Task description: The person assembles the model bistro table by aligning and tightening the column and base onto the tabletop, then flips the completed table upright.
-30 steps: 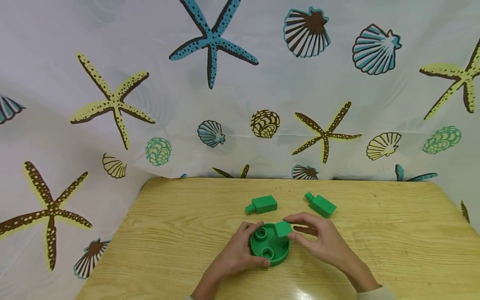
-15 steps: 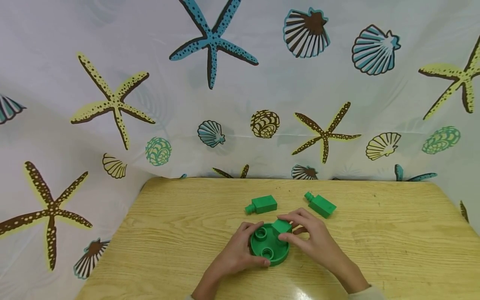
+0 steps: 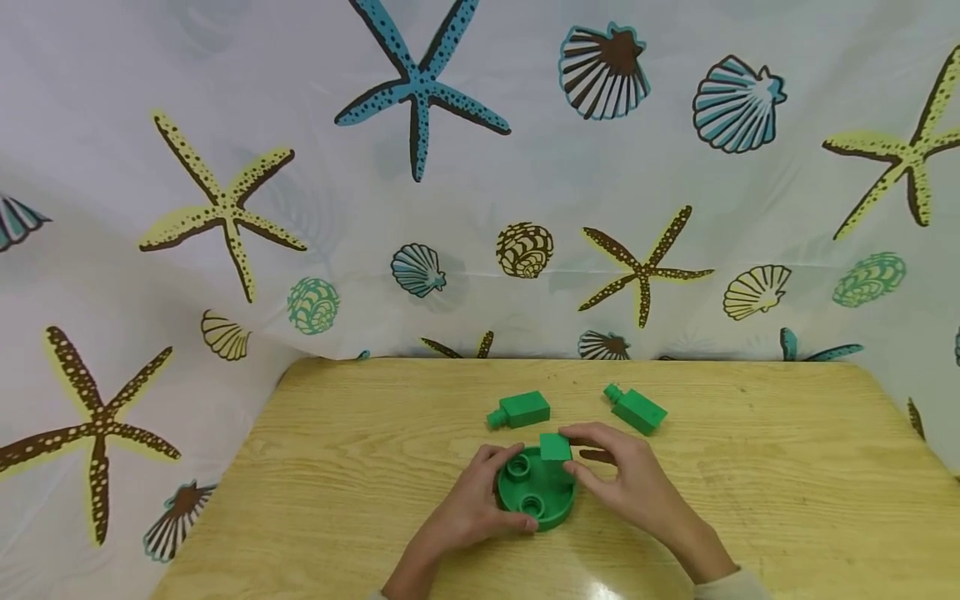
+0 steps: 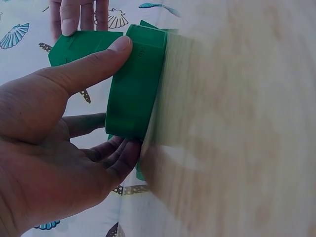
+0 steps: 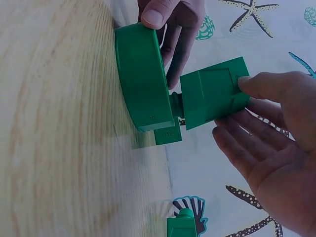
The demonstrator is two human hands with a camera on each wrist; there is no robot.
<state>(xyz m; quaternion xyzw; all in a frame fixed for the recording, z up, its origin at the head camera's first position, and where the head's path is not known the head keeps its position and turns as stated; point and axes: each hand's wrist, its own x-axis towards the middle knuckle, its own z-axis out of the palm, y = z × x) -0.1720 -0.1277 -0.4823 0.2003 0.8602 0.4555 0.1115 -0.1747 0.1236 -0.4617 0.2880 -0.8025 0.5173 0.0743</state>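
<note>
On the table sits a shallow green round base (image 3: 553, 508) with a raised rim. Two ring-shaped sockets (image 3: 518, 467) show inside it. My left hand (image 3: 474, 500) grips the base from the left, thumb on the near side and fingers round the far side. A green rectangular block (image 3: 555, 447) stands upright over the base's far right part. In the right wrist view its narrow grooved neck (image 5: 176, 103) points into the base, with the neck's end hidden by the rim. My right hand (image 3: 630, 467) pinches the block's upper end between thumb and fingers.
Two more green blocks with threaded necks lie behind the base: the left block (image 3: 525, 408) and the right block (image 3: 639, 412). The wooden table (image 3: 337, 467) ends at a hanging white curtain (image 3: 480, 192) printed with starfish and shells.
The block has turned about its upright axis while my right hand's fingers shifted round it. My left hand has kept its grip on the base. The view has shifted slightly.
</note>
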